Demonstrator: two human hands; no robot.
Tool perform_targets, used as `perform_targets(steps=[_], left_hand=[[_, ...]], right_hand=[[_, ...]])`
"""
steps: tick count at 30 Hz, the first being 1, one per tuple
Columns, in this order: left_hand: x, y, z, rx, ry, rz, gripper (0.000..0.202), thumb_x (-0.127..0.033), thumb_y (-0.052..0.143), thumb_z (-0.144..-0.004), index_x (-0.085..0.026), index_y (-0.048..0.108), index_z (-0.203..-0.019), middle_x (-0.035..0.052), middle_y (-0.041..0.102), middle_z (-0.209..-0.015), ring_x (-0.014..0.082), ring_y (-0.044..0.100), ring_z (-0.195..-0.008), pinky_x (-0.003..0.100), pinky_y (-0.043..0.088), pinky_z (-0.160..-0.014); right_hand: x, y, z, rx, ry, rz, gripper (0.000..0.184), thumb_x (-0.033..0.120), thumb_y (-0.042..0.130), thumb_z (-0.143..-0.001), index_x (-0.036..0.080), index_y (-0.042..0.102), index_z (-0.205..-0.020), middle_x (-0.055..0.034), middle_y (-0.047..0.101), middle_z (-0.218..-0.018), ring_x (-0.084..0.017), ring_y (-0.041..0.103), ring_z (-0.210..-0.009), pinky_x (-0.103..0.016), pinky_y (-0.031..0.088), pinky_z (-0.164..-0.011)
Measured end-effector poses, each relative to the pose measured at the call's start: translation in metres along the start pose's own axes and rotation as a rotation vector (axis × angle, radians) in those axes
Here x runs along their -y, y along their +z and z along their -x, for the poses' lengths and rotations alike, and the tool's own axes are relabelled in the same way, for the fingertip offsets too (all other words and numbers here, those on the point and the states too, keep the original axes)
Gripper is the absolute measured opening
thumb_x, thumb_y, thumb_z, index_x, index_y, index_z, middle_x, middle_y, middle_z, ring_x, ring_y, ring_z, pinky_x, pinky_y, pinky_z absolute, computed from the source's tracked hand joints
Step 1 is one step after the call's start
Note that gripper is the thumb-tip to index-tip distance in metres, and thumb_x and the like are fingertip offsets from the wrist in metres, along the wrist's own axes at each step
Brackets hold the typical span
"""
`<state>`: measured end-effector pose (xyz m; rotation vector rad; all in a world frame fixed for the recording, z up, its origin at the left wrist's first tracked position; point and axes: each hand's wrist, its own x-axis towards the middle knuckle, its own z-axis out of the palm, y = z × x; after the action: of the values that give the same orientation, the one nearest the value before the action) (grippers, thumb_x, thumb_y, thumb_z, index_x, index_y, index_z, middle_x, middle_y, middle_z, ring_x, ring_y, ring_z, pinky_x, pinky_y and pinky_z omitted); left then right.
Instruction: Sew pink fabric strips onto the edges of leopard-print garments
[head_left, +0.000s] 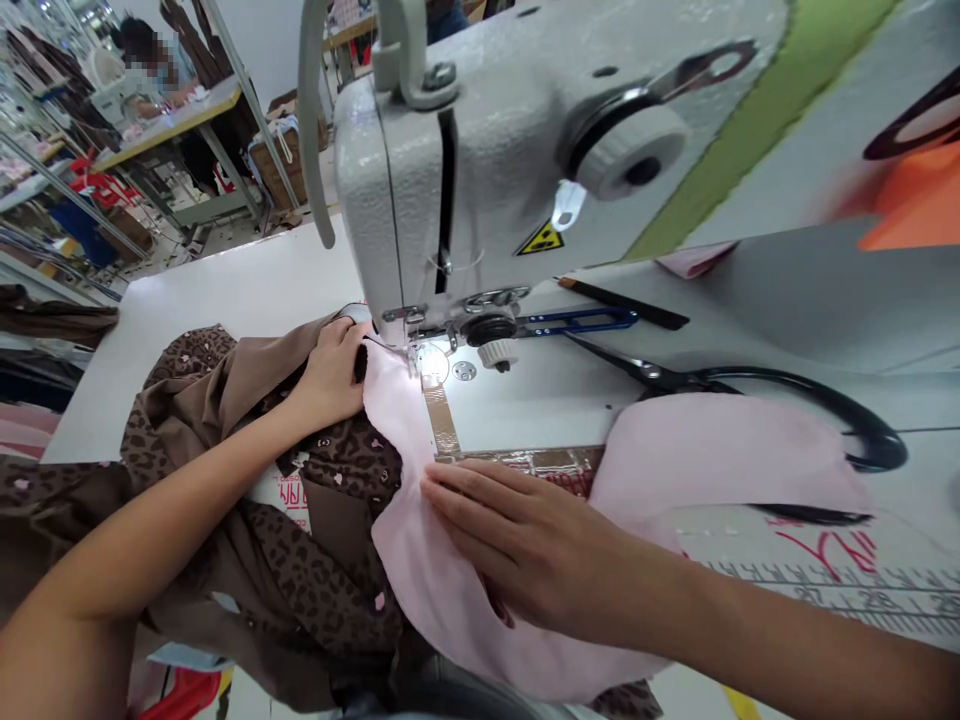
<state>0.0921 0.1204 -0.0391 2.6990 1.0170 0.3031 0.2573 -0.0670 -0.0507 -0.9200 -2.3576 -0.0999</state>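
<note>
Pink fabric (442, 600) drapes off the table's near edge, with the right hand (517, 545) flat on it, fingers straight and close together, pressing down. Beyond, the left hand (334, 375) rests loosely curled on leopard-print cloth (352, 460), fingertips at the pink edge beside the presser foot (412, 360). Most of that edge lies short of the needle, so the seam looks barely begun. Scissors (750, 385) lie behind.

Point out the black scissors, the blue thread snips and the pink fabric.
black scissors (662, 378): head view, at the pivot.
blue thread snips (592, 320): head view, on the blue handle.
pink fabric (720, 450): head view, on the right fold.
</note>
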Motion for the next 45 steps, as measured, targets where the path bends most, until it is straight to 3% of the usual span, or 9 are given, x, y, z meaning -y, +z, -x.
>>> perform_targets(steps=[15,22,24,27,29,31,34,38,45], left_hand=[[-0.023,0.004,-0.004,0.042,-0.195,-0.193,0.039,-0.026,0.047,-0.084,-0.014,0.039,-0.121,0.0147,0.04,-0.124,0.0318,0.036,-0.116,0.05,0.036,-0.095],[-0.013,0.008,0.0,-0.104,-0.112,-0.236,0.032,-0.021,0.045,-0.085,-0.013,0.043,-0.116,0.0143,0.047,-0.114,0.0297,0.044,-0.109,0.048,0.044,-0.088],[-0.008,0.003,0.007,-0.189,-0.002,-0.276,0.031,-0.02,0.046,-0.084,-0.012,0.043,-0.115,0.0145,0.049,-0.111,0.029,0.047,-0.105,0.047,0.044,-0.086],[-0.007,-0.012,0.02,-0.33,0.545,-0.403,0.027,-0.022,0.05,-0.084,-0.019,0.047,-0.111,0.0088,0.055,-0.106,0.0229,0.051,-0.102,0.042,0.045,-0.088],[-0.012,-0.022,0.025,-0.302,0.972,-0.492,0.019,-0.02,0.051,-0.085,-0.023,0.052,-0.104,0.0039,0.058,-0.107,0.018,0.052,-0.106,0.035,0.047,-0.088],[-0.02,-0.029,0.026,-0.197,1.154,-0.517,0.009,-0.017,0.05,-0.086,-0.019,0.056,-0.091,0.0029,0.06,-0.108,0.0173,0.05,-0.113,0.031,0.049,-0.089],[-0.032,-0.033,0.022,-0.147,1.165,-0.454,0.013,-0.013,0.049,-0.085,-0.014,0.054,-0.073,0.0061,0.064,-0.099,0.0204,0.055,-0.109,0.032,0.049,-0.092],[-0.037,-0.035,0.019,-0.134,1.18,-0.458,0.018,-0.012,0.046,-0.086,-0.014,0.052,-0.069,0.0068,0.066,-0.091,0.0196,0.06,-0.101,0.032,0.051,-0.09],[-0.029,-0.022,0.032,-0.066,1.0,-0.33,0.012,-0.01,0.044,-0.087,-0.01,0.056,-0.082,0.0125,0.064,-0.102,0.0206,0.059,-0.102,0.033,0.052,-0.089]], right_hand=[[0.002,0.0,0.0,-0.008,0.0,0.012,0.037,0.012,0.03,-0.09,0.003,0.066,-0.089,-0.0146,0.062,-0.098,-0.025,0.053,-0.102,-0.039,0.047,-0.091],[0.001,0.001,-0.001,-0.031,-0.003,-0.009,0.038,0.01,0.029,-0.09,0.003,0.066,-0.086,-0.0149,0.063,-0.095,-0.025,0.054,-0.1,-0.039,0.048,-0.089],[0.001,0.001,-0.001,-0.04,-0.004,-0.009,0.038,0.01,0.03,-0.09,0.003,0.067,-0.085,-0.0151,0.063,-0.095,-0.025,0.054,-0.1,-0.04,0.048,-0.089],[0.001,0.001,-0.001,-0.039,-0.008,0.005,0.037,0.01,0.03,-0.09,0.004,0.067,-0.084,-0.015,0.063,-0.093,-0.024,0.054,-0.1,-0.039,0.048,-0.089],[0.001,0.001,0.0,-0.046,-0.01,0.019,0.035,0.009,0.032,-0.089,0.004,0.067,-0.083,-0.0155,0.063,-0.094,-0.024,0.054,-0.103,-0.039,0.048,-0.091],[0.001,0.003,0.001,-0.055,-0.011,0.023,0.032,0.008,0.036,-0.088,0.004,0.067,-0.082,-0.0168,0.062,-0.101,-0.026,0.051,-0.107,-0.041,0.046,-0.094],[0.001,0.004,0.003,-0.059,-0.014,0.02,0.027,0.007,0.04,-0.086,0.003,0.067,-0.08,-0.0183,0.06,-0.109,-0.029,0.049,-0.112,-0.043,0.044,-0.097],[0.0,0.004,0.002,-0.061,-0.029,0.004,0.029,0.004,0.038,-0.085,-0.001,0.066,-0.086,-0.0192,0.061,-0.107,-0.03,0.049,-0.113,-0.043,0.043,-0.099],[0.001,-0.001,-0.003,-0.051,-0.02,-0.007,0.039,0.007,0.028,-0.09,0.0,0.066,-0.09,-0.0182,0.063,-0.1,-0.025,0.055,-0.104,-0.039,0.048,-0.092]])
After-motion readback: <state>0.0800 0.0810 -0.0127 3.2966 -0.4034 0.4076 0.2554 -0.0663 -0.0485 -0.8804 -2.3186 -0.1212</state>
